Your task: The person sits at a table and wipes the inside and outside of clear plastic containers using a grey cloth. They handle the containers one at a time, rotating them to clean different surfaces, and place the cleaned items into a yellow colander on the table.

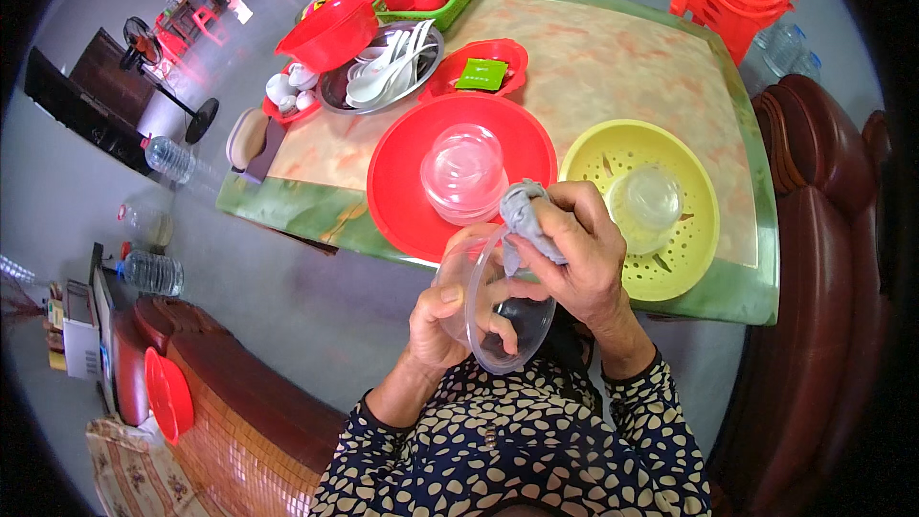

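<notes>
My left hand (439,323) grips a clear plastic bowl (528,327), tilted so its round mouth faces right. In my right hand (585,258) a bunched grey cloth (528,215) is pressed at the bowl's upper rim. Just beyond my hands lies a round red plastic basin (398,172), with clear plastic bowls (463,165) stacked upside down in it. To its right sits a yellow perforated colander (693,172), and clear bowls (650,197) rest upside down inside that one.
A steel basin (334,97) holds white spoons (391,72); a red basin (330,32) overlaps its rim. Nearby are white cups (283,90), a red dish (513,57) with a green packet (482,75), and a green basket (459,3) of red cups. A brown leather sofa (811,287) flanks the table.
</notes>
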`<move>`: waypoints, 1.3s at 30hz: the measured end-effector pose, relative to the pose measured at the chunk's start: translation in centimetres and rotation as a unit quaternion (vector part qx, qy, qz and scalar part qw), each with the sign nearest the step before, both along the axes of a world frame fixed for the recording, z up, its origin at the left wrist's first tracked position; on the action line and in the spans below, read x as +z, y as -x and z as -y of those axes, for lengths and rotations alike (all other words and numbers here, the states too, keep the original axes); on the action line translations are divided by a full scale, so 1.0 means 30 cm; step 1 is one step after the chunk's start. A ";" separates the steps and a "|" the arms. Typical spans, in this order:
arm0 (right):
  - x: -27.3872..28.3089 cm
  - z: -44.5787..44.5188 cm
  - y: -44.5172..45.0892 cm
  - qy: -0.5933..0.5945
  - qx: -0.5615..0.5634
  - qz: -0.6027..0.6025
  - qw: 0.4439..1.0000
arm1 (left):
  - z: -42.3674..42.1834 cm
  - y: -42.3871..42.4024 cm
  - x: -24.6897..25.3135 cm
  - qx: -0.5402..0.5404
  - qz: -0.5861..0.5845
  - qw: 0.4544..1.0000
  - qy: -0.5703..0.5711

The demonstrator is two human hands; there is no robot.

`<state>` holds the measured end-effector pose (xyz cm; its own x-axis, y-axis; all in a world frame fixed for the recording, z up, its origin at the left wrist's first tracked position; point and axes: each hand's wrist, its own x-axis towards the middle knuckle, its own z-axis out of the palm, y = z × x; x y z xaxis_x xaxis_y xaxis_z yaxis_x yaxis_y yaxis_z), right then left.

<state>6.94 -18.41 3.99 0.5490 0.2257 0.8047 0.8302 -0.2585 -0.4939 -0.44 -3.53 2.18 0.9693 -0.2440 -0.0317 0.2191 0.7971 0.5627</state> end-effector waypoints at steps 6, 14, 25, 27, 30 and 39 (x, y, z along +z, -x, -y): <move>-0.055 0.006 0.019 -0.011 -0.030 -0.134 0.990 | -0.027 -0.003 -0.005 0.028 0.018 0.999 0.003; -0.072 0.038 0.061 -0.016 -0.005 -0.259 0.966 | -0.033 -0.007 -0.011 0.037 0.036 0.999 -0.010; -0.006 -0.015 0.022 -0.016 -0.019 -0.111 0.994 | -0.032 0.006 -0.004 0.063 0.063 0.991 -0.095; -0.039 0.000 0.018 0.004 -0.018 -0.147 0.989 | -0.030 0.006 -0.004 0.081 0.076 0.987 -0.112; -0.068 0.008 0.035 -0.006 -0.008 -0.224 0.974 | -0.031 0.007 0.001 0.096 0.083 0.984 -0.128; -0.092 0.032 0.065 -0.104 0.061 -0.396 0.910 | -0.029 -0.008 -0.032 0.068 0.123 0.985 -0.102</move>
